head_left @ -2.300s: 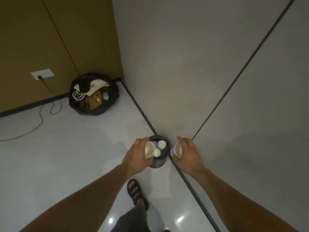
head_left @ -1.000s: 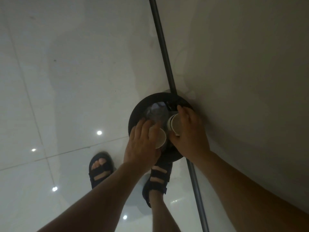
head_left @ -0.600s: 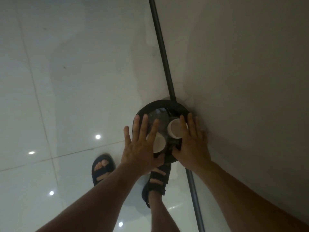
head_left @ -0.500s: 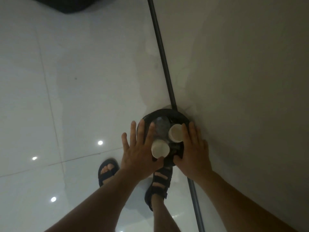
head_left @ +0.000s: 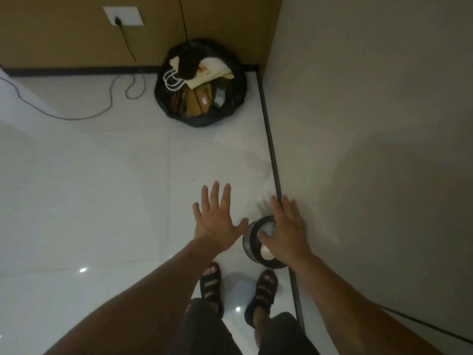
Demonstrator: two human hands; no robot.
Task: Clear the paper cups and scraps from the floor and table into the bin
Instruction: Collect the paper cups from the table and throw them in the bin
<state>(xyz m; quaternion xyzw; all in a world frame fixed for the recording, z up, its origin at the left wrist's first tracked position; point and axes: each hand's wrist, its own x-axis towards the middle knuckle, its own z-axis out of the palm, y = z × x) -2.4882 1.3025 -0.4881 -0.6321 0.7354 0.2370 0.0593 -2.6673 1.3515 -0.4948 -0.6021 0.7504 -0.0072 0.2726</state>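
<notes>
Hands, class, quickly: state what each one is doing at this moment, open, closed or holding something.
Left hand: open, fingers spread, holding nothing.
Right hand: open, fingers straight, over the small round bin, holding nothing.

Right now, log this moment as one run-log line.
left hand: open, empty | right hand: open, over small bin | paper cup: inside bin

The floor (head_left: 89,188) is glossy white tile with thin grout lines, and small glints (head_left: 82,270) of light shine off it. At the far side stands a tan panelled wall (head_left: 64,34) with a dark skirting (head_left: 76,71). A white socket plate (head_left: 122,15) sits on that wall with a plug in it, and a cable (head_left: 127,43) drops from there to loop over the tiles. A plain grey wall (head_left: 371,111) runs along the right, with a dark strip (head_left: 268,129) at its foot. The room is dim.
</notes>
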